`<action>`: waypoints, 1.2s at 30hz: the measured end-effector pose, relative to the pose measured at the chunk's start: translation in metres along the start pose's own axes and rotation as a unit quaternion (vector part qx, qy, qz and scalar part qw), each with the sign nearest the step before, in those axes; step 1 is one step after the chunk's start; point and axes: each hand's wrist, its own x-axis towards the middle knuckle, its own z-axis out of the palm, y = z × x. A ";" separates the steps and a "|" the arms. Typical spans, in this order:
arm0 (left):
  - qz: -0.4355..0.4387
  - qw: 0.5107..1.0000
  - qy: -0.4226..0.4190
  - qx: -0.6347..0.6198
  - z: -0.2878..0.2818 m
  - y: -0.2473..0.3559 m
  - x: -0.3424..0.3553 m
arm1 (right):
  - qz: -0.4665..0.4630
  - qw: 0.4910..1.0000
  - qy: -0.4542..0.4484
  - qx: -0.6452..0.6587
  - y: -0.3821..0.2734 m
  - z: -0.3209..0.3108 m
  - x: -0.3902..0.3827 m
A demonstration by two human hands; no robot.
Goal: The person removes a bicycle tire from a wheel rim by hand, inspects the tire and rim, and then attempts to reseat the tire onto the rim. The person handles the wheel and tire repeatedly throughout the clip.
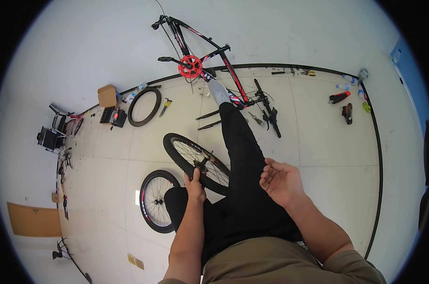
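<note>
A bicycle wheel with a black knobby tyre [174, 150] leans upright against my legs. My left hand [194, 187] is closed on the near side of its tyre, close to my left knee. The spokes and the dark hub show beyond my fingers; my right leg hides the wheel's right edge. Over my right thigh, my right hand [285, 183] hangs in the air with its fingers loosely bent and no object visible in it. A second wheel [157, 202] lies on the floor beside my left knee, partly covered by it.
A black and red bicycle frame [233, 71] lies by my outstretched foot [219, 91], its handlebar [271, 118] to the right. Leftward are a loose tyre [144, 106], a yellow-handled tool [165, 107] and a toolbox [112, 117]. A saddle [348, 113] and bottles lie far right.
</note>
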 end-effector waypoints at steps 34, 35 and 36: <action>0.003 0.999 0.030 -0.039 0.005 0.002 -0.004 | 0.029 1.000 -0.010 0.006 0.002 -0.006 0.000; 0.007 0.999 0.021 -0.037 0.006 0.002 -0.003 | 0.031 0.999 -0.009 0.005 0.002 -0.006 0.000; 0.005 0.999 0.020 -0.035 0.005 0.003 -0.003 | 0.033 0.999 -0.008 0.003 0.002 -0.006 0.000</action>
